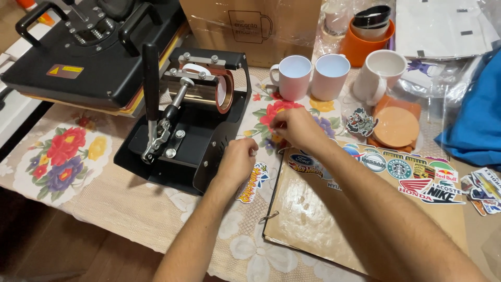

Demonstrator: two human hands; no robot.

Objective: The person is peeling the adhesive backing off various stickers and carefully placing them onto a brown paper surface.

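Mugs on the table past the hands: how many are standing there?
3, in a row: a pink mug at left, a pink mug in the middle, a white mug at right. More may sit hidden inside the orange container behind.

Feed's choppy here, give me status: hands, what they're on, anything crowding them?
Left hand and right hand pinched together on something small, too small to identify. Over the floral tablecloth. Mug press close left, sticker sheet right.
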